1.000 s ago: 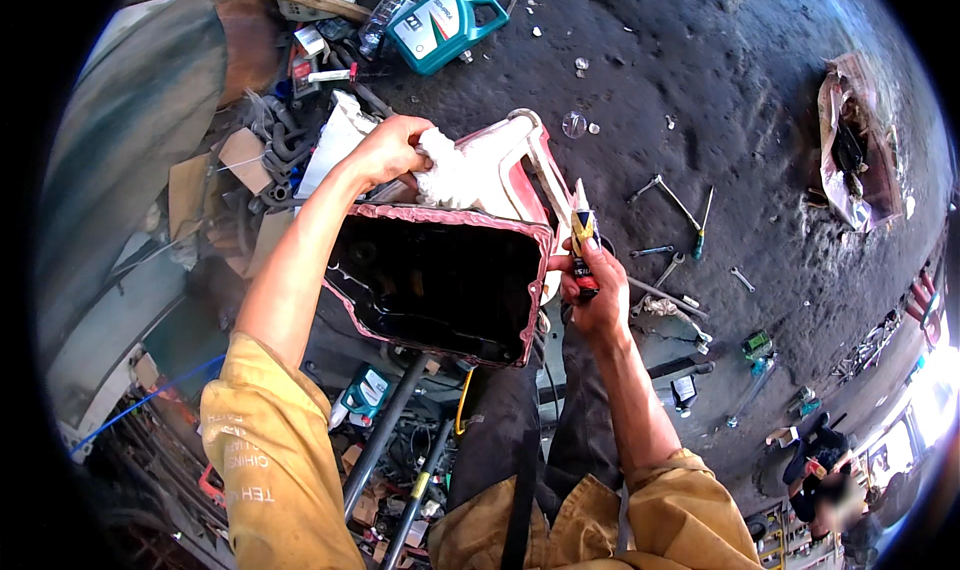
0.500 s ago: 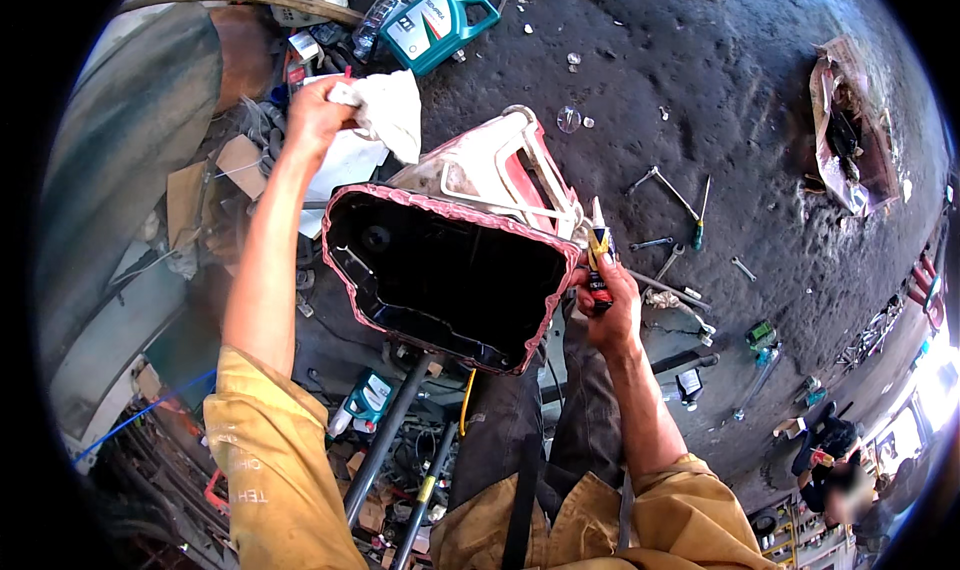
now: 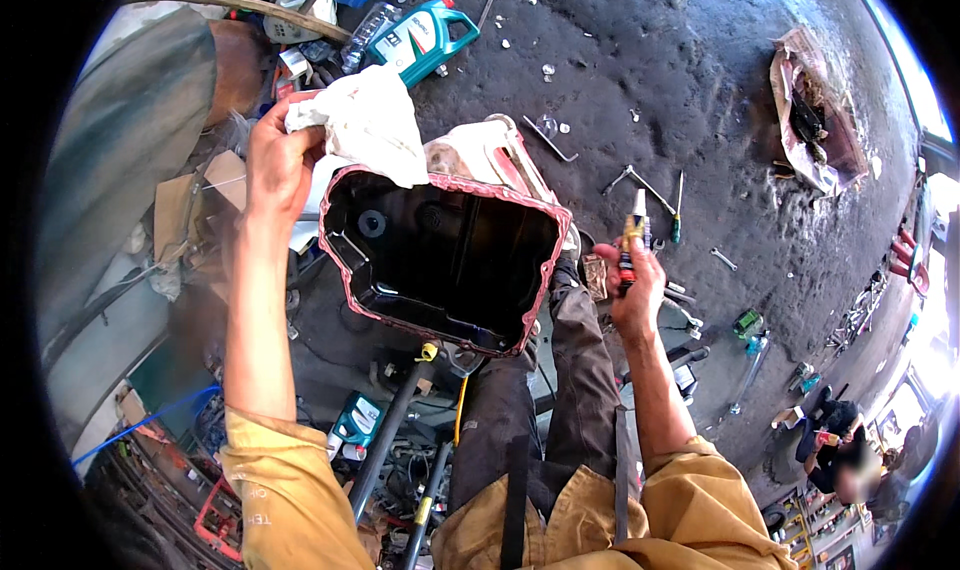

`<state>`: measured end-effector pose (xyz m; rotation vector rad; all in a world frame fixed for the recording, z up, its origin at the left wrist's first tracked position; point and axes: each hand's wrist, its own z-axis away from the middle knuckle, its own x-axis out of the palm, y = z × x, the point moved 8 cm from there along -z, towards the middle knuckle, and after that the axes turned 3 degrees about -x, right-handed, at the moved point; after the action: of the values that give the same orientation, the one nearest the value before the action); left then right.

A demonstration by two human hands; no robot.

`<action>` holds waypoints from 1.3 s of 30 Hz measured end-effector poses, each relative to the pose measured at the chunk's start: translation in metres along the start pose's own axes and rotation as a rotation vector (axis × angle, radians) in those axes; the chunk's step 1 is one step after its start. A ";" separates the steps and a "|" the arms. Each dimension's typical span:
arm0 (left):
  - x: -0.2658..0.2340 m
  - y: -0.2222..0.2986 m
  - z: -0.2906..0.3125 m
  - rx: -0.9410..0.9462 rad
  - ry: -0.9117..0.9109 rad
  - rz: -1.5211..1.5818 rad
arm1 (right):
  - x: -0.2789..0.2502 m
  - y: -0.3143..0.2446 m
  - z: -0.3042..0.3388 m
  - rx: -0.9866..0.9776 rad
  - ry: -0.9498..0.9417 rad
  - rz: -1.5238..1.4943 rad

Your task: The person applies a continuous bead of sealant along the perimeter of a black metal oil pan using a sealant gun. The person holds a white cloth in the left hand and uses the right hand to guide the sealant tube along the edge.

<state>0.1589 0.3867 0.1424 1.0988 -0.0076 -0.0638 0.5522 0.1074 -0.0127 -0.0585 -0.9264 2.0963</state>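
Note:
A black oil pan (image 3: 450,265) sits tilted in front of me with its hollow facing up. Reddish-pink sealant (image 3: 337,255) runs in a wavy bead around its rim. A white rag (image 3: 375,130) hangs from my left hand (image 3: 277,165), which pinches it beside the pan's far left corner; the rag's lower tip hangs over the far rim. To the right of the pan, apart from it, my right hand (image 3: 638,292) is wrapped round a dark sealant tube (image 3: 628,260) with a pale nozzle pointing up. Behind the pan shows part of a white and red stand (image 3: 480,148).
Wrenches (image 3: 724,259) and a screwdriver (image 3: 677,225) lie on the dark floor at right. A green jug (image 3: 425,42) stands at the far left near cardboard (image 3: 172,210). Dark metal bars (image 3: 388,435) rise close by. Another person (image 3: 835,450) is at the far right.
My right hand has moved right with the tube, away from the pan's rim. My left hand has shifted left and nearer, and the rag hangs wider, now over the far rim.

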 end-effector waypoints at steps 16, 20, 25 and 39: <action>0.338 0.034 0.241 0.251 -0.324 -0.015 | -0.033 -0.184 0.255 -0.717 0.333 -0.092; 0.384 -0.035 0.274 0.246 -0.505 0.204 | -0.067 -0.179 0.272 -0.872 0.484 0.066; 0.421 -0.075 0.316 0.110 -0.643 0.102 | -0.105 -0.160 0.285 -0.842 0.581 0.025; 0.463 -0.127 0.327 -0.114 -0.647 0.115 | -0.157 -0.139 0.255 -0.631 0.610 0.031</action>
<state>0.6027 0.0126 0.1657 0.9233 -0.6396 -0.3105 0.6619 -0.1002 0.2194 -0.9799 -1.1452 1.5762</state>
